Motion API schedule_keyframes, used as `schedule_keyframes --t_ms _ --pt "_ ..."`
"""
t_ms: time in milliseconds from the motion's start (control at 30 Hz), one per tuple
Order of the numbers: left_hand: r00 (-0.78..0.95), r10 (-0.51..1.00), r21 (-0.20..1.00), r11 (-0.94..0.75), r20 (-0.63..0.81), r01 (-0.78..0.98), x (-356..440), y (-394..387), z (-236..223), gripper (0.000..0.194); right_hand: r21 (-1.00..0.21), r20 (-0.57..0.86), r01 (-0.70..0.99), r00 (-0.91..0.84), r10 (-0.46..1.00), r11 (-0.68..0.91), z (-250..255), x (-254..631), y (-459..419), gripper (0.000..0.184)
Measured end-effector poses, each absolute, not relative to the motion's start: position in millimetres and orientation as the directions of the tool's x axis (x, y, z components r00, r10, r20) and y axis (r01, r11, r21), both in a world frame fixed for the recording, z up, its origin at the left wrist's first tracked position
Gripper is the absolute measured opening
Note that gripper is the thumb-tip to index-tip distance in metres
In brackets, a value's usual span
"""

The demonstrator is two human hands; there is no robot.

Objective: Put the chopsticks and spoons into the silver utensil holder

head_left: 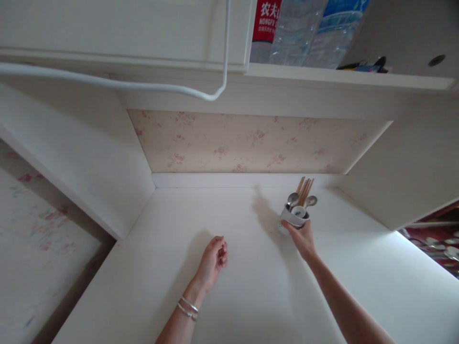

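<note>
My right hand (pixel 300 234) grips a white utensil holder (pixel 292 218) from its near side, toward the back right of the white tabletop (pixel 244 296). Several wooden chopsticks (pixel 306 191) stick up out of the holder. A metal spoon (pixel 292 198) leans on the left and another metal spoon (pixel 311 201) on the right. Between them sits a white spoon with a blue mark (pixel 298 211). Whether the holder's base touches the tabletop I cannot tell. Over the tabletop's middle, my left hand (pixel 214 260) is curled closed, apart from the holder, with no object visible in it.
White panels (pixel 390 162) flank the tabletop, and floral wallpaper (pixel 244 143) covers the back. Overhead, a shelf (pixel 322 76) bears plastic bottles (pixel 297 31) beside a cabinet door (pixel 125 33). A white cable (pixel 154 87) hangs across the upper left. Red patterned cloth (pixel 435 239) shows at right.
</note>
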State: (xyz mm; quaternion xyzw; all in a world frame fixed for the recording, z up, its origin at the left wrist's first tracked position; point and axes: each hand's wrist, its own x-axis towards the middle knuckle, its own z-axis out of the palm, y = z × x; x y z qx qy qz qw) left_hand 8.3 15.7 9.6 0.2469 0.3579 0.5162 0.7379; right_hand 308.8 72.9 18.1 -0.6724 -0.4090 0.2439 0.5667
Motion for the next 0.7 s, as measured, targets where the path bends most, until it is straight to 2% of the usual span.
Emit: schedule_keyframes --t_ms 67,133,233,300,500,700 --pt "0.166 0.955 0.662 0.289 -0.244 -0.691 11.0 21.2 12.7 0.022 -0.965 0.075 0.26 0.393 0.916 -0.033 22.3 286.5 47.0 0.063" --pt "0.143 0.963 0.581 0.254 -0.23 -0.773 13.9 26.9 16.3 0.023 -0.972 -0.066 0.22 0.085 0.994 -0.084 30.2 261.2 16.9 0.057" --pt "0.145 0.957 0.46 0.251 -0.253 -0.852 15.3 33.3 21.8 0.037 -0.971 -0.179 0.204 -0.272 0.945 -0.126 47.1 225.9 -20.2 0.054" --pt "0.13 0.949 0.411 0.245 -0.287 -0.878 12.9 34.7 24.6 0.043 -0.957 -0.236 0.252 -0.394 0.888 -0.143 58.5 208.9 -32.5 0.054" --pt "0.142 0.931 0.323 0.256 -0.337 -0.911 0.8 27.6 22.8 0.038 -0.892 -0.372 0.42 -0.468 0.802 -0.168 90.9 190.2 -23.0 0.052" --pt "0.167 0.914 0.201 0.254 -0.369 -0.946 -4.0 30.0 9.4 0.021 -0.873 -0.474 0.392 -0.535 0.699 -0.291 117.5 185.7 -3.7 0.037"
